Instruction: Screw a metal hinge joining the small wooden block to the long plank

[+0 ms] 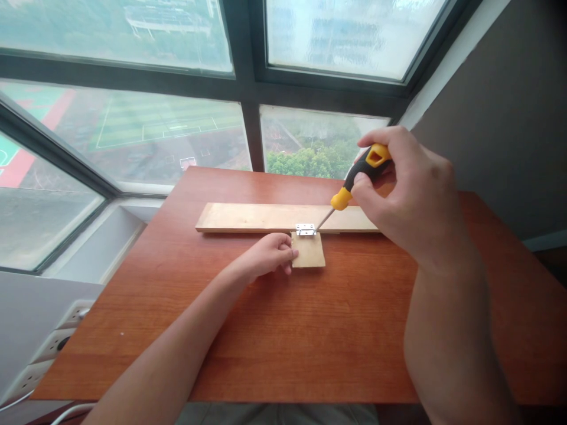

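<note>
A yellow and black screwdriver (357,178) is held by its handle in my right hand (411,189), its shaft slanting down to the left. The tip meets the right end of a silver hinge (305,229). This hinge lies across the seam between a long pale wooden board (252,218) and a small square wooden piece (309,252). My left hand (272,255) pinches the left edge of the square piece, thumb on top and the other fingers curled at its side. Behind my right hand, the board's right end is hidden.
The boards rest on a reddish-brown wooden table (310,336). Dark-framed windows (254,88) rise behind its far edge, and a grey wall (500,118) stands at the right. White power sockets (53,345) and cables are at the lower left.
</note>
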### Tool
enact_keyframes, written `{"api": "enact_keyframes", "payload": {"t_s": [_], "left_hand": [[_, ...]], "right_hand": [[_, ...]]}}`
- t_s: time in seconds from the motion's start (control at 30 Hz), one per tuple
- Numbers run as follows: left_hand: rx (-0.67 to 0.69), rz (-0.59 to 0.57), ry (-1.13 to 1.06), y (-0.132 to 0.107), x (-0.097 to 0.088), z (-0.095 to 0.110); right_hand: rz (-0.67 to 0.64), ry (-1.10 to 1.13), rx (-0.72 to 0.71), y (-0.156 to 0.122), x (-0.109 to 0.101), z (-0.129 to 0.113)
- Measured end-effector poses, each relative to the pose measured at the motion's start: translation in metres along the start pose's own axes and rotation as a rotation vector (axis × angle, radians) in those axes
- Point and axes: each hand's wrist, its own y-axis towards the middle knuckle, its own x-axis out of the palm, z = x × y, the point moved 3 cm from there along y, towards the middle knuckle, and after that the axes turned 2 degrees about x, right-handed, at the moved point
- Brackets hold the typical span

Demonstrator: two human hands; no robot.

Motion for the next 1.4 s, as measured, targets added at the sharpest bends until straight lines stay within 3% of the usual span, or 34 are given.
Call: {"api": "enact_keyframes", "payload": {"t_s": [0.8, 1.07, 1.3, 1.4], "left_hand": [[0.029, 0.014, 0.001, -0.0004, -0.0005, -0.0007], [0.027, 0.012, -0.014, 0.0003, -0.0009, -0.0024], [0.032, 0.008, -0.02, 0.0005, -0.0005, -0.0021], [0.028, 0.017, -0.018, -0.0004, -0.0004, -0.0009]], "right_hand": [[-0.062, -0.009, -0.037, -0.0011, 0.0059, -0.0044], [-0.062, 0.043, -0.024, -0.001, 0.0082, -0.0037], [-0.086, 0.164, -0.094, -0.0023, 0.0055, -0.0064], [-0.109, 0.099, -0.08, -0.0023, 0.0084, -0.0057]]}}
